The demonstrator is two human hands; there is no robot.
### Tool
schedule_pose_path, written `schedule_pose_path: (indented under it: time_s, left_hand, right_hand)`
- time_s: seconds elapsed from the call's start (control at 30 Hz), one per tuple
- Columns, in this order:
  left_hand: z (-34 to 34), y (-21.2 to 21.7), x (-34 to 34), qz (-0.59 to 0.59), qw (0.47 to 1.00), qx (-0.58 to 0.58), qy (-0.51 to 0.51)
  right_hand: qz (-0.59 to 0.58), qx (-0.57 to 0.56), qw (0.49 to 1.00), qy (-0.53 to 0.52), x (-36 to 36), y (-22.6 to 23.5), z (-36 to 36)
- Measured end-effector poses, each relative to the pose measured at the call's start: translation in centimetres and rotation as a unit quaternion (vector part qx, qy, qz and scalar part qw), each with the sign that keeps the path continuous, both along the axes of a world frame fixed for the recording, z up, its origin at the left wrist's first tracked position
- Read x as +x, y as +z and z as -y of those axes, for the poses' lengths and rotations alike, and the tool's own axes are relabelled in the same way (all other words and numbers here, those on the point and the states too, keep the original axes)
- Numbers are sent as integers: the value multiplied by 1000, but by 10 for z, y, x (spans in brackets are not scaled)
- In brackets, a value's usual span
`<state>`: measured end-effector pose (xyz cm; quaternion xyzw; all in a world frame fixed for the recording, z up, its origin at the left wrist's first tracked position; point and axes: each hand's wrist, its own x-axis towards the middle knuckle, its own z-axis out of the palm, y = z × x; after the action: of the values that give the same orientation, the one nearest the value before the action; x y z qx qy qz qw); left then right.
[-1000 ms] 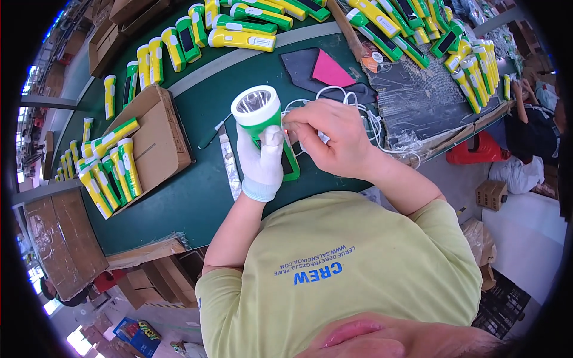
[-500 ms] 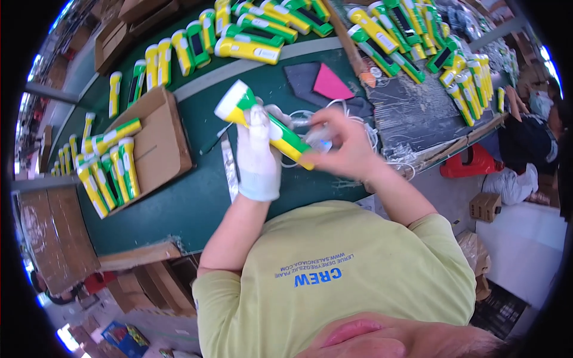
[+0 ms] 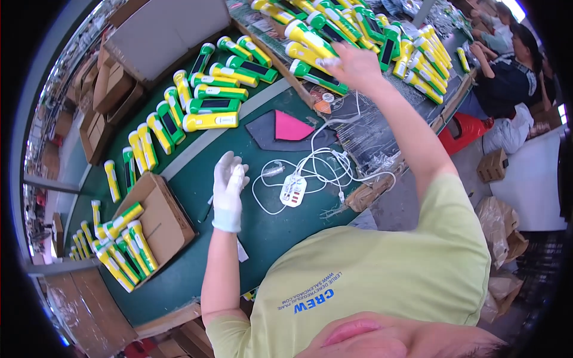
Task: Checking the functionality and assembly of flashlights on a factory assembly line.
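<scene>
My left hand [image 3: 229,185], in a white glove, is raised over the green work surface [image 3: 256,250]. Its fingers point up and nothing is in them. At the far right my bare right hand [image 3: 357,68] reaches into a heap of yellow-and-green flashlights. Its fingertips close on the tail of a yellow flashlight [image 3: 307,55]; a white-headed flashlight [image 3: 303,36] lies just beyond. Between my hands a white multi-port charger [image 3: 293,190] sits among tangled white cables [image 3: 316,166]. Behind it rests a dark cloth [image 3: 259,132] with a pink piece [image 3: 292,126].
Several flashlights [image 3: 210,121] line the far belt. An open cardboard box [image 3: 170,209] with flashlights leaning on it stands left. A dark pen-like tool [image 3: 206,209] lies by my left hand. Co-workers [image 3: 513,77] sit at the far right, near a red container [image 3: 465,131].
The flashlight has left my left hand. My right hand has moved away to the heap at the far right. The view has turned, uncovering the charger and cables.
</scene>
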<state>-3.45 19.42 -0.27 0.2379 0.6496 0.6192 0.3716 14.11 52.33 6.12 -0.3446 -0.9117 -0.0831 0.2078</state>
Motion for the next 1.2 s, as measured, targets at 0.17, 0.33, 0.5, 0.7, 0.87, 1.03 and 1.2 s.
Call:
schedule_pose_path:
  time_s: [0.17, 0.33, 0.5, 0.7, 0.87, 1.03, 1.2]
  left_hand:
    - [-46, -4, -57, 24, 986, -57, -155]
    - [-90, -41, -113, -707, 682, -176, -61]
    - [-97, -36, -127, -720, 651, -228, -73]
    - [-50, 11, -84, -47, 963, 198, 175]
    - [7, 4, -24, 309, 886, 342, 50]
    - [25, 5, 3, 318, 891, 318, 62]
    - [17, 10, 7, 155, 963, 190, 112]
  right_hand:
    - [-8, -35, 999, -24, -3, -1, 3]
    - [-39, -202, 972, 116, 21, -36, 90]
    - [-137, -263, 947, 124, 33, -49, 115]
    - [-217, -347, 905, 116, 51, -46, 120]
    - [-246, -437, 845, 186, 17, -38, 135]
    - [-349, -709, 573, 220, -21, -24, 167]
    - [-345, -629, 656, 236, -30, -28, 179]
